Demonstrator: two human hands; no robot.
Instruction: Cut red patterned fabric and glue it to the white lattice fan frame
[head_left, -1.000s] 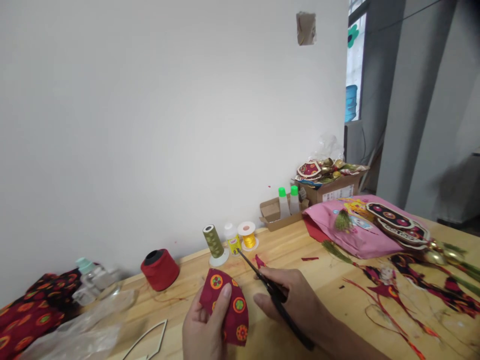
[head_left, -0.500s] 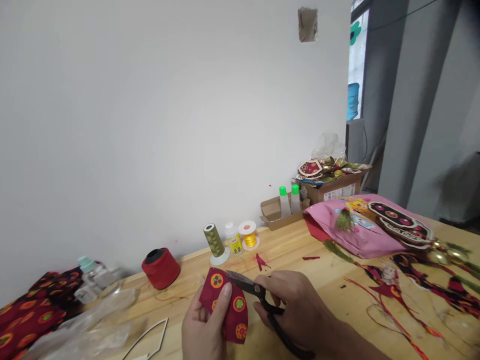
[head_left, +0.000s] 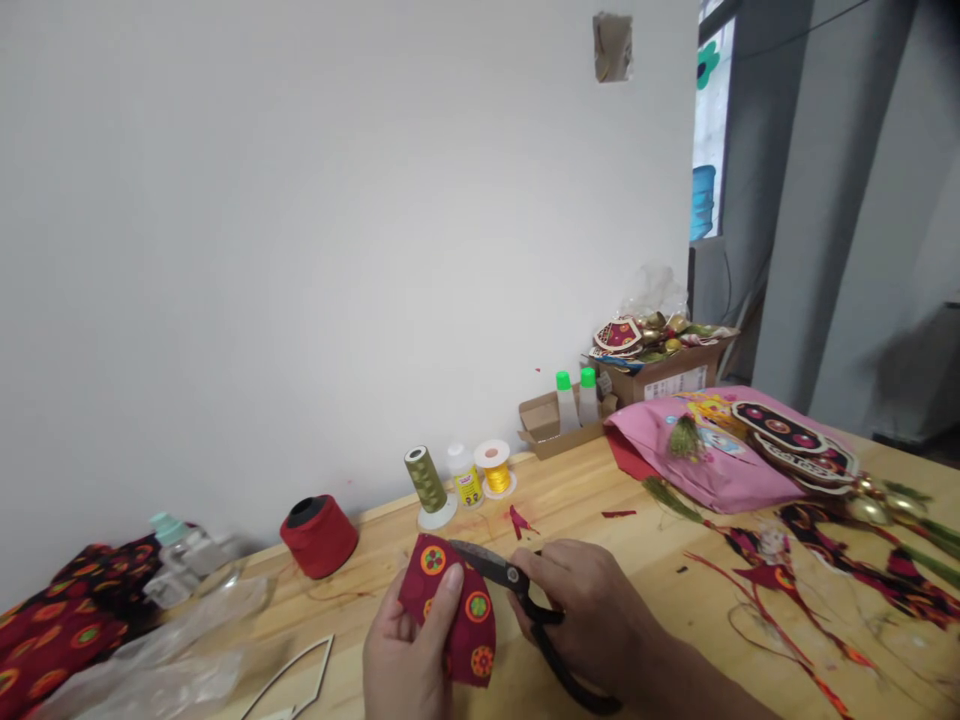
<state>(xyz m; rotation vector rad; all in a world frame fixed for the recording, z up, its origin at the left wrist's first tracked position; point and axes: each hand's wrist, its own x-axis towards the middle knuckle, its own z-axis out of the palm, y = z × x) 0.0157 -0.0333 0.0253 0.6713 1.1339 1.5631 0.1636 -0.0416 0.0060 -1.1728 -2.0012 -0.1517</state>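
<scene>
My left hand (head_left: 416, 640) pinches a dark red piece of fabric (head_left: 466, 655) printed with orange and green flowers, thumb lying across its front. My right hand (head_left: 600, 610) is wrapped round the black handles of a pair of scissors (head_left: 487, 565). Their blades point left and lie against the upper right edge of the fabric; how far apart the blades are is hard to make out. Below and left of my left hand lies a pale curved frame (head_left: 324, 672) on the table. Small red scraps (head_left: 517, 522) rest beyond the scissors.
Along the wall stand a red thread cone (head_left: 319, 537), a green thread cone (head_left: 426, 480), a glue bottle (head_left: 465, 477) and a yellow cord spool (head_left: 496, 470). Patterned cloth (head_left: 67, 640) and plastic film (head_left: 157, 665) lie left. A pink bag (head_left: 667, 460) and tasselled pieces (head_left: 780, 580) lie right.
The view has shifted very slightly, so the background sits a little further left. Both hands keep their hold, and the scissors stay at the fabric's edge almost unmoved.
</scene>
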